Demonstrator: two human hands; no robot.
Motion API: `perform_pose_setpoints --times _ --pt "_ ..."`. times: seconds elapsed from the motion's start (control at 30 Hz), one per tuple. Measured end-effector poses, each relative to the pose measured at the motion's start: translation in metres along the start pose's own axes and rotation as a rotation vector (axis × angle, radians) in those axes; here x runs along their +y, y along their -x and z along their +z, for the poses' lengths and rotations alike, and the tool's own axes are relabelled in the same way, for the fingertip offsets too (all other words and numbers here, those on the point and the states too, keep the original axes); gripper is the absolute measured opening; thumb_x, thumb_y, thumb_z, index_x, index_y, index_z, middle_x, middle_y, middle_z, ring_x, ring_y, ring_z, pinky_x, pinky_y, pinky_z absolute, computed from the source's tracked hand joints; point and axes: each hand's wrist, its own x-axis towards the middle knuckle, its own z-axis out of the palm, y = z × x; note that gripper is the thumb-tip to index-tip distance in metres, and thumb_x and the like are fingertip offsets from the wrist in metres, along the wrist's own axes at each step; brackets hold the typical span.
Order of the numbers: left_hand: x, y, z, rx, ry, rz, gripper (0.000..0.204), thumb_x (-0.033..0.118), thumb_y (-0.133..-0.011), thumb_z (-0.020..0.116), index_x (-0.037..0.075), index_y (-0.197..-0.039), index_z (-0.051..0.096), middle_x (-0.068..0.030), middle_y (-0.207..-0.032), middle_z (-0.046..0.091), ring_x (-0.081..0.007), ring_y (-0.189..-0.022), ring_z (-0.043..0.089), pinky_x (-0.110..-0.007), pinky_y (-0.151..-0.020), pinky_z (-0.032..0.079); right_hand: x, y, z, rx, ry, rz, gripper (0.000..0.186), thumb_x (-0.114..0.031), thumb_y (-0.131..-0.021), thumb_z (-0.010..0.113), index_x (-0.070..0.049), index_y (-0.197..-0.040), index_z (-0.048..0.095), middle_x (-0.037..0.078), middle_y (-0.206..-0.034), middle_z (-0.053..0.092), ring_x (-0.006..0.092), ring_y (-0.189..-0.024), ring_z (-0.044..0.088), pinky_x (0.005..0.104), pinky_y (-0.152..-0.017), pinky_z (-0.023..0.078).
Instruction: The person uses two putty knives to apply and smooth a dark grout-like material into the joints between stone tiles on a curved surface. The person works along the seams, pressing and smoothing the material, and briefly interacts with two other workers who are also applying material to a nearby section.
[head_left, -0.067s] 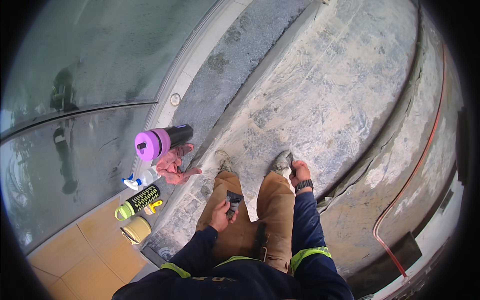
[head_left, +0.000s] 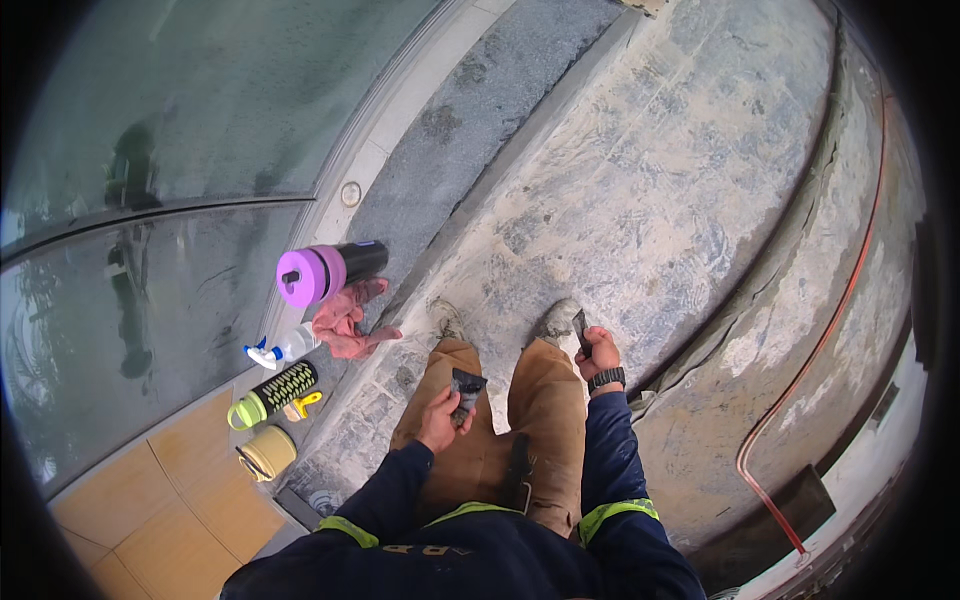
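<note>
Standing on a dusty, pale concrete floor (head_left: 640,200), a person in tan trousers and a dark blue top with bright yellow-green cuffs is looking down at both hands. The left hand (head_left: 440,415) is curling its fingers around a small dark pouch-like object (head_left: 466,388), holding it over the left thigh; what the object is exactly cannot be told. The right hand (head_left: 598,350), wearing a black wristwatch (head_left: 606,379), is gripping a thin dark blade-like tool (head_left: 581,332) that is pointing forward, just beside the right boot (head_left: 555,322). The left boot (head_left: 447,321) is showing beyond the left knee.

Off to the person's left, along the foot of a glass wall (head_left: 150,280), several things are lying close together: a black bottle with a large purple lid (head_left: 322,272) is resting on its side, touching a crumpled pink cloth (head_left: 345,322); a clear spray bottle with a blue and white trigger (head_left: 280,349) is lying just beside the cloth; a black and lime-green patterned bottle (head_left: 268,392) is lying near a small yellow tool (head_left: 302,404); and a cream-coloured roll (head_left: 266,453) is sitting on the tan tiles (head_left: 150,520). An orange cable (head_left: 840,310) is running along the far right edge of the floor.
</note>
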Motion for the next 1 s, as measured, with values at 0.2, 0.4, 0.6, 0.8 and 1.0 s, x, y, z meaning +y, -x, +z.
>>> perform_pose_setpoints --times 0.2,0.4,0.6,0.8,1.0 --pt "0.047 0.034 0.039 -0.341 -0.127 0.188 0.026 0.022 -0.101 0.047 0.008 -0.123 0.050 -0.0094 -0.093 0.061 -0.0183 -0.066 0.057 -0.031 -0.055 0.044 -0.064 0.141 -0.044 -0.103 -0.059 -0.231 0.017 -0.025 -0.091 0.068 -0.014 -0.096 0.057 -0.004 -0.079 0.057 0.0123 -0.064 0.052 0.0293 -0.054 0.040" --pt "0.082 0.078 0.023 -0.349 -0.396 0.399 0.027 0.020 -0.102 0.047 0.004 -0.123 0.045 -0.0075 -0.100 0.063 -0.0118 -0.066 0.056 -0.027 -0.055 0.045 -0.073 0.262 0.012 0.174 0.394 -0.693 0.030 -0.033 -0.086 0.073 -0.007 -0.096 0.062 0.000 -0.081 0.059 0.0128 -0.070 0.053 0.0292 -0.059 0.043" --pt "0.075 0.124 -0.040 -0.320 -0.687 0.754 0.026 0.015 -0.098 0.050 -0.002 -0.117 0.046 -0.0130 -0.087 0.060 -0.0197 -0.065 0.058 -0.034 -0.059 0.046 0.044 0.385 0.110 0.309 1.135 -1.797 0.025 -0.011 -0.071 0.082 -0.006 -0.088 0.064 0.012 -0.084 0.049 0.0299 -0.077 0.053 0.0368 -0.067 0.045" --pt "0.095 0.181 -0.075 -0.311 -0.807 1.194 0.028 0.007 -0.093 0.052 -0.003 -0.118 0.045 -0.0232 -0.093 0.056 -0.0431 -0.085 0.055 -0.045 -0.073 0.044 0.133 0.448 0.157 0.174 1.245 -1.996 0.023 -0.006 -0.069 0.080 -0.007 -0.086 0.064 0.010 -0.085 0.049 0.0278 -0.075 0.052 0.0382 -0.062 0.043" --pt "0.099 0.210 -0.086 -0.403 -0.786 1.397 0.029 0.005 -0.091 0.053 -0.004 -0.119 0.046 -0.0249 -0.095 0.056 -0.0455 -0.087 0.055 -0.044 -0.074 0.045 0.166 0.460 0.163 0.148 1.254 -2.048 0.024 -0.006 -0.068 0.081 -0.007 -0.085 0.065 0.010 -0.085 0.050 0.0273 -0.075 0.052 0.0374 -0.061 0.043"
